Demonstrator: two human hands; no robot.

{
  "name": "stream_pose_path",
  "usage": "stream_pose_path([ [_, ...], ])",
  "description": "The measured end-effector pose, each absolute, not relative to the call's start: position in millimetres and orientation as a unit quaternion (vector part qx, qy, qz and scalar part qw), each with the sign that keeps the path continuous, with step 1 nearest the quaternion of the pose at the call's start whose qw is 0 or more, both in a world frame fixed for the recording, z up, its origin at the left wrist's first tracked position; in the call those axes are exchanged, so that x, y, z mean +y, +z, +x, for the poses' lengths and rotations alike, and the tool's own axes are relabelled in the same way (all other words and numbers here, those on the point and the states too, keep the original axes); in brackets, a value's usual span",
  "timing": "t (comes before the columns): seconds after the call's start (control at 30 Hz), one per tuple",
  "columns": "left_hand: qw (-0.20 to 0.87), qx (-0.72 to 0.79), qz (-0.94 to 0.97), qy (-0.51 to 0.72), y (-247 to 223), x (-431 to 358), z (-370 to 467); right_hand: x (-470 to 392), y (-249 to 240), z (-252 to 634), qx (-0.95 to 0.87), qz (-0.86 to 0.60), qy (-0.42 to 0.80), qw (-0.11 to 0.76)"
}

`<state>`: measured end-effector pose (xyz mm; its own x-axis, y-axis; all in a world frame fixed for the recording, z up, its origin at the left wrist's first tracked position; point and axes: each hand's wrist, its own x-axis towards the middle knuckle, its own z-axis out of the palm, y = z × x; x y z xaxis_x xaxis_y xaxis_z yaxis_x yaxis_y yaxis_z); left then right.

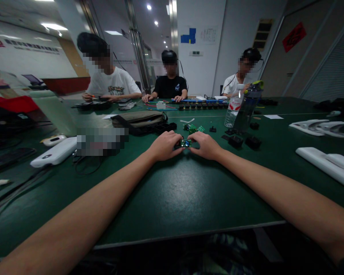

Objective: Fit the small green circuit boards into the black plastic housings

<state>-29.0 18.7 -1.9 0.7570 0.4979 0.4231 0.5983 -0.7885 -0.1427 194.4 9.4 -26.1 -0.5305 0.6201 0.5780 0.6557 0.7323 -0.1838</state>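
Note:
Between my two hands is a small green circuit board (186, 143) with blue and light-coloured parts on it. My left hand (166, 146) grips its left side, fingers curled over and thumb in front. On the opposite edge, my right hand (205, 145) pinches the board between thumb and fingers. Both hands are close to the green tabletop (172, 191). Just beyond them lies a little heap of green circuit boards (195, 128). A small black part (213, 129) sits right of that heap, and black blocky housings (235, 141) stand farther right.
A dark bag (140, 119) lies beyond my left hand. To the left is a white power bank (55, 152) with a cable. Water bottles (233, 109) stand at back right, and white curved plastic pieces (318, 127) lie at far right. Several people sit across the table.

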Motion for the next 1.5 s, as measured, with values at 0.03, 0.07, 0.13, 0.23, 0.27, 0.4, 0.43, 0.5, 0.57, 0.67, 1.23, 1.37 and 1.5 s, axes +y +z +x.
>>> stream_pose_path([
  [0.03,0.136,-0.296,-0.927,-0.185,-2.0,18.8,-29.1,9.6,-26.4,194.4,-0.874,-0.364,-0.027,0.32],
  [0.07,0.136,-0.296,-0.927,-0.185,-2.1,19.0,-29.1,9.9,-26.8,194.4,-0.874,-0.363,-0.026,0.321],
  [0.13,0.137,-0.296,-0.927,-0.185,-2.3,19.4,-29.1,10.2,-27.3,194.6,-0.874,-0.362,-0.025,0.322],
  [0.23,0.138,-0.295,-0.927,-0.184,-2.4,20.1,-28.8,10.1,-27.2,194.8,-0.875,-0.363,-0.026,0.321],
  [0.27,0.138,-0.295,-0.928,-0.184,-2.5,20.2,-28.7,10.0,-27.0,194.8,-0.875,-0.363,-0.026,0.32],
  [0.4,0.135,-0.297,-0.928,-0.182,-2.4,19.9,-28.4,9.8,-26.7,194.4,-0.876,-0.363,-0.026,0.316],
  [0.43,0.135,-0.297,-0.928,-0.182,-2.4,19.8,-28.4,9.9,-26.8,194.3,-0.876,-0.364,-0.026,0.316],
  [0.5,0.133,-0.298,-0.927,-0.182,-2.4,19.5,-28.5,10.2,-27.2,194.2,-0.874,-0.366,-0.025,0.317],
  [0.57,0.133,-0.299,-0.927,-0.181,-2.3,19.4,-28.6,10.5,-27.7,194.2,-0.874,-0.366,-0.022,0.32],
  [0.67,0.134,-0.298,-0.927,-0.183,-2.3,19.3,-28.8,10.7,-28.1,194.4,-0.874,-0.363,-0.018,0.322],
  [1.23,0.135,-0.298,-0.927,-0.183,-1.6,18.8,-28.6,9.7,-27.1,194.6,-0.876,-0.363,-0.027,0.317],
  [1.37,0.138,-0.299,-0.927,-0.18,-1.3,18.4,-28.0,9.2,-26.8,194.5,-0.874,-0.365,-0.026,0.318],
  [1.5,0.142,-0.3,-0.926,-0.178,-1.8,18.3,-27.7,9.9,-27.2,194.2,-0.875,-0.364,-0.027,0.319],
])
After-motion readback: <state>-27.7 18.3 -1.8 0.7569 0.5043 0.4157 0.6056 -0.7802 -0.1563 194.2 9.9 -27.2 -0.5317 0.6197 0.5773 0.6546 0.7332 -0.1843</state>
